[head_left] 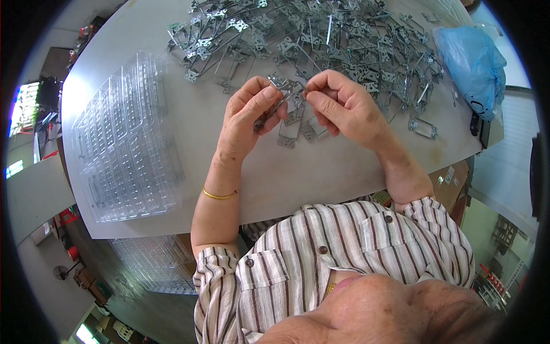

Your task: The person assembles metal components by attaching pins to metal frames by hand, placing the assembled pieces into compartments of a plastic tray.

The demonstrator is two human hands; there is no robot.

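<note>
My left hand [247, 117] is closed on a grey metal bracket [276, 110], thumb on top and fingers curled beneath. Close beside it, my right hand [346, 109] has its thumb and forefinger pinched together at the right end of the metal parts. What sits between those fingertips is too small to make out. Below the hands, several loose metal brackets [288, 136] lie on the white table [303, 178]. A large heap of similar thin metal brackets [344, 43] spreads just beyond both hands.
Stacked clear plastic trays [126, 143] with rows of small pockets occupy the table's left side. More clear trays [154, 264] are below the table edge. A blue plastic bag [472, 66] rests at the far right. One rectangular metal frame [423, 128] lies apart, right of my right hand.
</note>
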